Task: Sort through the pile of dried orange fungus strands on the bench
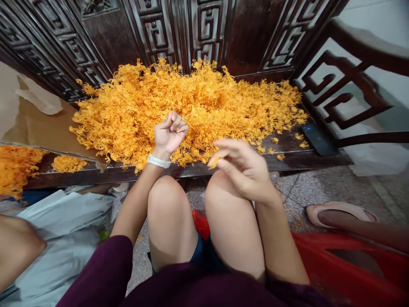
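A wide heap of orange, thread-like pieces [198, 98] covers the dark wooden bench [204, 169]. My left hand [171, 132], with a pale watch [159, 161] on its wrist, is over the front of the heap, palm up and fingers curled in; a small orange bit shows at the fingertips. To its right, above my knee, my right hand [244, 168] pinches a small orange piece [214, 160] between thumb and fingers. This hand is slightly blurred.
A cardboard sheet [60, 123] stands at the left, with more orange pieces [19, 166] beyond it. A phone [318, 138] lies near the armrest [358, 81]. Another person's arm is at lower left; a foot in a pink shoe [341, 212] and red plastic [351, 264] are right.
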Tool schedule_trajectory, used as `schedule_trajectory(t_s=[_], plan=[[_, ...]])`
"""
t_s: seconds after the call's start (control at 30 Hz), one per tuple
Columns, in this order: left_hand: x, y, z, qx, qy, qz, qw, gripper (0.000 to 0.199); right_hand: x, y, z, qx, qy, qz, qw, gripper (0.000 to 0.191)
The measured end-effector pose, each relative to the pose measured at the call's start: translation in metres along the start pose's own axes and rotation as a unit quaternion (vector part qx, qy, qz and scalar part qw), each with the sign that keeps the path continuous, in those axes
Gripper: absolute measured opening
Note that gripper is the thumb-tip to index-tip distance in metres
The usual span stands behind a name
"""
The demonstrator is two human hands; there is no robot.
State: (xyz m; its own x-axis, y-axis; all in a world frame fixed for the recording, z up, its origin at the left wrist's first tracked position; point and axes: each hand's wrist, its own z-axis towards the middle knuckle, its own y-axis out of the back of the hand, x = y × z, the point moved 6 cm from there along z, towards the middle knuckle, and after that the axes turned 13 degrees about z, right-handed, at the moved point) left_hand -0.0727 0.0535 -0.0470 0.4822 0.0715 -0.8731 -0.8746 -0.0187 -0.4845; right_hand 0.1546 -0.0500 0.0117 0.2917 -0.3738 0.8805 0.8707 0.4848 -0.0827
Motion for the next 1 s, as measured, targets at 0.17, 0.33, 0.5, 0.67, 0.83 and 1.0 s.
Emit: schedule_trajectory(t_s=[0.17,0.33,0.5,0.67,0.83,1.0], plan=[[0.002,-0.012,-0.004,0.037,0.008,-0.012,0.999,0.041,0.000,-0.027,-0.002,0.258,-0.046,-0.002,0.965,0.020],[0.004,-0.019,-0.006,0.070,0.029,-0.026,0.997,0.039,-0.029,0.026,0.015,-0.042,-0.036,0.218,0.974,0.025],[0.008,-0.024,-0.012,0.093,0.062,0.013,0.994,0.040,-0.068,0.054,0.009,-0.244,-0.120,0.295,0.916,0.025],[0.012,-0.035,-0.015,0.131,0.077,0.047,0.987,0.038,-0.077,0.039,0.007,-0.251,-0.105,0.142,0.952,0.037],[0.019,-0.047,-0.016,0.200,0.020,0.156,0.967,0.038,-0.081,0.038,0.010,-0.262,-0.071,0.076,0.959,0.031],[0.021,-0.045,-0.016,0.124,-0.036,0.410,0.903,0.046,-0.069,0.047,0.003,-0.325,-0.020,0.063,0.943,0.030]])
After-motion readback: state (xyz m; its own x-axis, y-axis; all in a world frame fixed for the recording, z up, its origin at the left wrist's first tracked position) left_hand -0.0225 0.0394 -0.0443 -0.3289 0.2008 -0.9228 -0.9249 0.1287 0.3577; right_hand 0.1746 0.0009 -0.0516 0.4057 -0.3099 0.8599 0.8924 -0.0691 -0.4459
